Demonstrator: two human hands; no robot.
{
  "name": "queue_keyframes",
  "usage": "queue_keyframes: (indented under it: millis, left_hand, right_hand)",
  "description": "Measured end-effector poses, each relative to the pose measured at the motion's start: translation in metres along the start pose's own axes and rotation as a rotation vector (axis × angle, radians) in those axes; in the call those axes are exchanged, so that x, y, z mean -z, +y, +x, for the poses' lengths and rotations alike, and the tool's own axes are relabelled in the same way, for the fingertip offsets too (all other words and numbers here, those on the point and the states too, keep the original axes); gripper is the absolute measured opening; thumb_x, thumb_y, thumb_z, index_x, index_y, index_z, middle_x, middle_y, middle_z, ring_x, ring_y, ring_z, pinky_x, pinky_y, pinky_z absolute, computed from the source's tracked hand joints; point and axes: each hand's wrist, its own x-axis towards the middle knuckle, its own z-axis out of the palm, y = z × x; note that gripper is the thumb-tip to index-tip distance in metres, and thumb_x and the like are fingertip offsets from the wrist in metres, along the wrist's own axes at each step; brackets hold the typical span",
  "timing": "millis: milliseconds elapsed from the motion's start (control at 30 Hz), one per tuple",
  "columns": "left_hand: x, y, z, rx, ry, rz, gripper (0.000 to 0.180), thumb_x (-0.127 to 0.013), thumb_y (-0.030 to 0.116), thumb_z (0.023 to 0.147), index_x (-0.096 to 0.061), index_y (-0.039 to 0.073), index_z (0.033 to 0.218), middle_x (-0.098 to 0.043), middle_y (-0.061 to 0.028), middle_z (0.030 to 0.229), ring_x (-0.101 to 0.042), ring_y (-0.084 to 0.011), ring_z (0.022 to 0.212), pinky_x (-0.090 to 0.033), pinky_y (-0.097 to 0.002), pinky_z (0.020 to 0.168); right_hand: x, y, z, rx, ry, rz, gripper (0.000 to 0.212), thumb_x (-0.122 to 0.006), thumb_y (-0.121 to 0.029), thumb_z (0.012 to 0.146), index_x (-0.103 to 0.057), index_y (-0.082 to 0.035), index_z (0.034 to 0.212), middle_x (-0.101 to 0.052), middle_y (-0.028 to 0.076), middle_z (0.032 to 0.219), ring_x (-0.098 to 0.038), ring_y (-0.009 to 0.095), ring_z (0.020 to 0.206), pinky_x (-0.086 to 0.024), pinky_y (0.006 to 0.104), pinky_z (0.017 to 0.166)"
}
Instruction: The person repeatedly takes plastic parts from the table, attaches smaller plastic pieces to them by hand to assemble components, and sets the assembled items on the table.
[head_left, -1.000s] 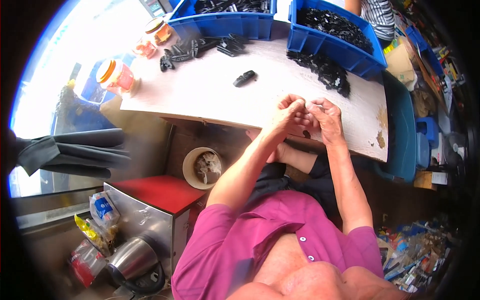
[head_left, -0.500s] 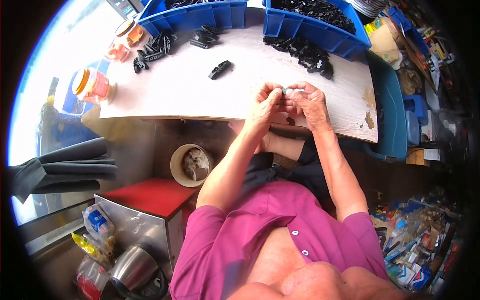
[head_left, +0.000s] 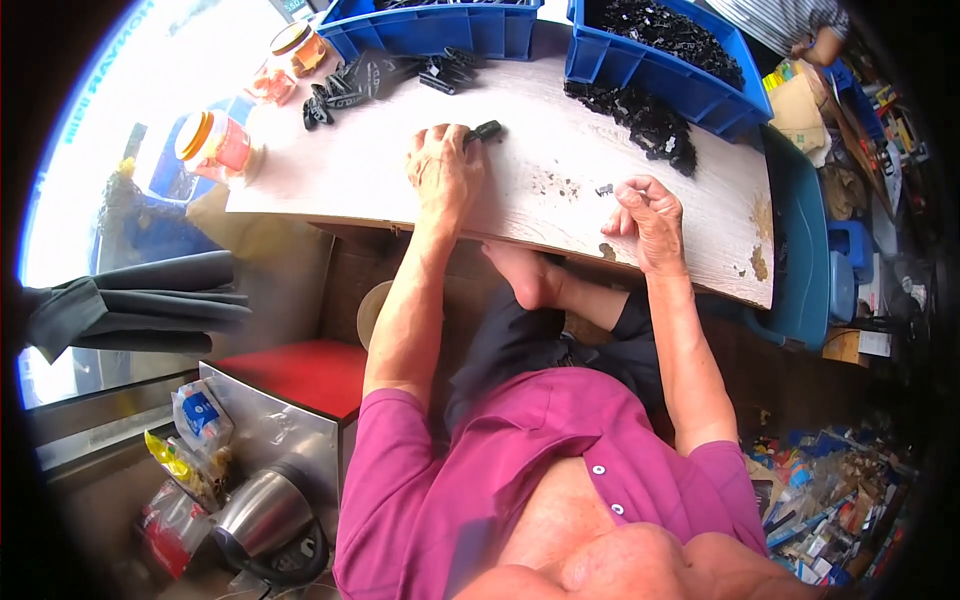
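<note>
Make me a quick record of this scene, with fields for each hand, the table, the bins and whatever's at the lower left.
Left hand: fingers at a long black part; grip partly hidden
Right hand: small dark piece pinched at the fingertips
Table: pale top; black part cluster toward the far left, loose black heap toward the far right
Bins: left blue bin and right blue bin, both holding black pieces
Lower left: metal kettle beside a red-topped cabinet

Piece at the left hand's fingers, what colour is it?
Black; the piece by the left hand shows best in the head view.
</note>
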Motion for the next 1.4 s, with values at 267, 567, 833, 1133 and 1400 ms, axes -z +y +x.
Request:
queue_keyframes:
  millis: [267, 567, 833, 1133, 1400]
  left_hand:
    - [0.009, 0.062, -0.041, 0.555, -0.236, -1.644, 0.026, -0.064, 0.006, 0.090, -0.055, -0.003, 0.113, -0.062, -0.0104, 0.096, -0.062, -0.0131, 0.072, -0.054, -0.0269, 0.067]
    - [0.020, 0.078, -0.047, 0.630, -0.420, -1.807, 0.027, -0.063, 0.004, 0.089, -0.056, 0.002, 0.115, -0.065, -0.0136, 0.105, -0.068, -0.0191, 0.087, -0.059, -0.0287, 0.069]
    - [0.019, 0.121, -0.052, 0.636, -0.714, -1.823, 0.028, -0.066, 0.008, 0.089, -0.056, 0.001, 0.114, -0.067, -0.0066, 0.085, -0.064, -0.0113, 0.067, -0.054, -0.0221, 0.059]
    - [0.008, 0.126, -0.051, 0.577, -0.707, -1.828, 0.021, -0.064, 0.009, 0.090, -0.059, 0.000, 0.108, -0.066, -0.0061, 0.084, -0.063, -0.0106, 0.068, -0.053, -0.0223, 0.061]
    - [0.014, 0.135, -0.045, 0.769, -0.653, -1.725, 0.016, -0.066, 0.012, 0.089, -0.061, 0.001, 0.100, -0.064, -0.0042, 0.080, -0.063, -0.0099, 0.064, -0.052, -0.0214, 0.056]
  right_hand:
    - [0.001, -0.004, -0.001, 0.042, 0.053, 0.054, 0.012, -0.068, -0.017, 0.089, -0.064, -0.007, 0.094, -0.052, 0.002, 0.053, -0.058, 0.016, 0.049, -0.056, 0.0353, 0.051]
    - [-0.005, -0.006, -0.003, 0.043, 0.103, 0.170, 0.012, -0.071, -0.014, 0.086, -0.064, -0.006, 0.092, -0.051, 0.001, 0.052, -0.058, 0.015, 0.048, -0.058, 0.0351, 0.048]
    - [0.000, -0.005, -0.004, 0.050, 0.121, 0.138, 0.010, -0.072, -0.014, 0.086, -0.067, -0.006, 0.091, -0.062, 0.000, 0.069, -0.056, 0.008, 0.054, -0.052, 0.0236, 0.055]
    - [0.003, -0.003, -0.004, -0.003, 0.100, 0.130, 0.012, -0.074, -0.012, 0.085, -0.068, -0.006, 0.093, -0.066, -0.002, 0.076, -0.057, 0.004, 0.061, -0.046, 0.0190, 0.058]
    - [0.003, -0.007, -0.004, -0.028, 0.076, 0.063, 0.012, -0.072, -0.012, 0.086, -0.066, -0.006, 0.094, -0.064, -0.001, 0.071, -0.055, 0.005, 0.057, -0.043, 0.0174, 0.055]
